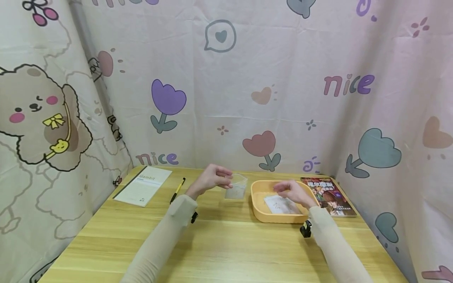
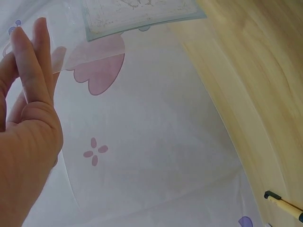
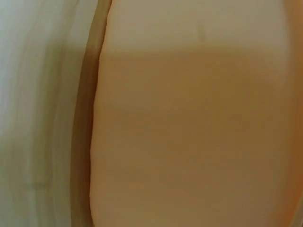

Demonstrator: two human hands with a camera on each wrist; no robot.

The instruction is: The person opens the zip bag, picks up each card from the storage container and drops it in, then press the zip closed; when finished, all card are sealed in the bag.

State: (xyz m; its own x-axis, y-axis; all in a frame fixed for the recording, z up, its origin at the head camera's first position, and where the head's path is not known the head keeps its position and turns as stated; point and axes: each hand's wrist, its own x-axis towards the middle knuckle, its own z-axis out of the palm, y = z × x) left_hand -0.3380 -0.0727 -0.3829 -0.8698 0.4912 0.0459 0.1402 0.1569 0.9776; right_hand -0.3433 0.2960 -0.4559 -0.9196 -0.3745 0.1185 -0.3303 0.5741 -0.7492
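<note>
My left hand (image 1: 211,181) pinches the upper edge of a small clear plastic bag (image 1: 236,190), which hangs upright above the table. In the left wrist view, a pale card with a grey-blue border (image 2: 142,16) shows through the clear plastic, beyond the fingers. Over the orange tray (image 1: 260,214) is my right hand (image 1: 294,193), its fingers loosely bent and pointing left. Just below those fingers, a whitish packet (image 1: 281,205) with faint markings lies in the tray. The right wrist view shows the orange tray (image 3: 189,132) but no fingers.
A Gambit notepad (image 1: 143,186) lies at the table's back left, with a yellow and black pen (image 1: 177,190) beside it. Right of the tray lies a colourful magazine (image 1: 330,198). A printed curtain (image 1: 219,102) hangs behind the wooden table (image 1: 226,247).
</note>
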